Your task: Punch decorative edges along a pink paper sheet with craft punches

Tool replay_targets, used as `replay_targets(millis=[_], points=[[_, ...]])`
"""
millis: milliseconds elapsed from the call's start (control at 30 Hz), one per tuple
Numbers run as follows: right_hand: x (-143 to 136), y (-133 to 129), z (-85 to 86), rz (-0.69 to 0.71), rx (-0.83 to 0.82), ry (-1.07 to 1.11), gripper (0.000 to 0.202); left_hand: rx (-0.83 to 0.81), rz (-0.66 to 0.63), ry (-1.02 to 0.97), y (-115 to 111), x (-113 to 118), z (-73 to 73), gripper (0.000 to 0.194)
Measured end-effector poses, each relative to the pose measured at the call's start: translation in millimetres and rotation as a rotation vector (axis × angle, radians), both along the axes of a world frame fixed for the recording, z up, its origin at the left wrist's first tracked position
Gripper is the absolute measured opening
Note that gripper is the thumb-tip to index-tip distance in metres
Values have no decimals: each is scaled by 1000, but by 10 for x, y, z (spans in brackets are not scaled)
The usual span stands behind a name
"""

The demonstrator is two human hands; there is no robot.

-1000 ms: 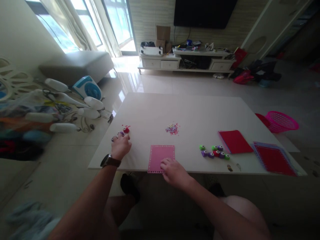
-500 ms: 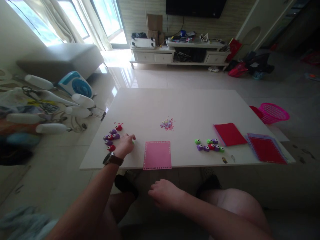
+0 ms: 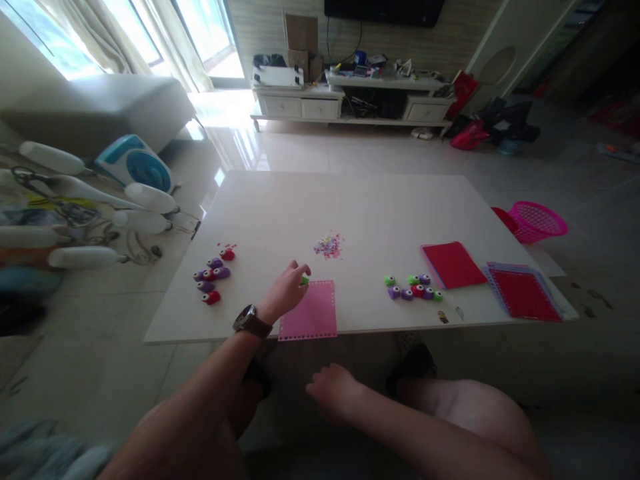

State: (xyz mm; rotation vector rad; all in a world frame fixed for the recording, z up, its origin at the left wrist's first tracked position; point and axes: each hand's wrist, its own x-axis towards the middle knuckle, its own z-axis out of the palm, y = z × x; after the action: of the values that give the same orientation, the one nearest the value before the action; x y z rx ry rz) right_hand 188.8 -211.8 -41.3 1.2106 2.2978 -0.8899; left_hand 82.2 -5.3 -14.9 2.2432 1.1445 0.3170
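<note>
My left hand point(image 3: 285, 293), with a watch on its wrist, is closed on a small green craft punch point(image 3: 304, 281) over the upper left of a pink sheet point(image 3: 313, 313). Small holes line the sheet's edges. Below the table edge, in front of my lap, my right hand point(image 3: 333, 390) hangs with curled fingers; nothing shows in it. Several purple and red craft punches point(image 3: 211, 297) with eye shapes stand to the left. Another group of green, purple and red punches point(image 3: 417, 291) is on the right. Behind the sheet lies a pile of coloured paper bits point(image 3: 329, 247).
Stacks of red-topped sheets point(image 3: 453, 265) and hole-edged sheets point(image 3: 525, 293) lie at the table's right. Two small flat pieces point(image 3: 443, 317) are near the front edge. A pink basket point(image 3: 540, 222) stands beyond the right edge. Red bits point(image 3: 227, 245) lie at the left.
My left hand has moved right with the green punch, from beside the left group to over the pink sheet. My right hand stays low, and the view has shifted slightly.
</note>
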Motion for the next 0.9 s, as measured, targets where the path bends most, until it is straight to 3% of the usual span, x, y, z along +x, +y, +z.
replay_targets(millis=[133,367,467,667,767,900], points=[[14,-45,-50,5,-20,-24,23,21,-119,-98,-64,127,42,25],[-16,-22,-69,-12,19,28,24,18,-67,-201,-125,300,31,25],[-16,-24,-62,-6,26,32,26,-133,-5,-346,-177,385,-31,25],[-11,-71,-86,-8,24,39,25,-696,76,-592,-237,482,-53,27],[-12,-71,-85,-5,9,32,26,-733,135,-579,-235,489,-32,27],[-12,-51,-65,-2,-19,13,28,-621,159,-526,-222,490,-57,26]])
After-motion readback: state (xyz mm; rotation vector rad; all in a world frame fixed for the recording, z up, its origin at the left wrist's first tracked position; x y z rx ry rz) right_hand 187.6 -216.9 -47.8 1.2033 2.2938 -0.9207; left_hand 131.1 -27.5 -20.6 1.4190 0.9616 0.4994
